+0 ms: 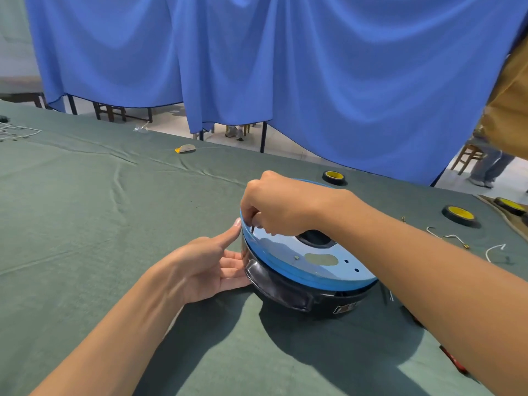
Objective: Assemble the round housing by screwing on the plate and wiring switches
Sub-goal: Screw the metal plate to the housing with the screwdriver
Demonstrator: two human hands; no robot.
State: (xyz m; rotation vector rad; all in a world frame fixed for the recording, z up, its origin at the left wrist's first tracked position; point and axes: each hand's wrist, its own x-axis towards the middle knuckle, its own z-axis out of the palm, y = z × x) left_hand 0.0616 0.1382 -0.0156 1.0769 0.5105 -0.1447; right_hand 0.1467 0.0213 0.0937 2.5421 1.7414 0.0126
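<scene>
Housing (285, 292) label (345, 308) unreadable, right hand (274, 207) pinching thin piece (253, 227) over plate (314, 267)

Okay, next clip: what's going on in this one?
A person is working on a round black housing on a green-covered table. The left hand rests open against its side, forefinger touching the rim of the blue plate. The right hand pinches a thin metal piece, too small to identify, at the plate's left edge. Yellow wheels and loose wires lie to the right.
</scene>
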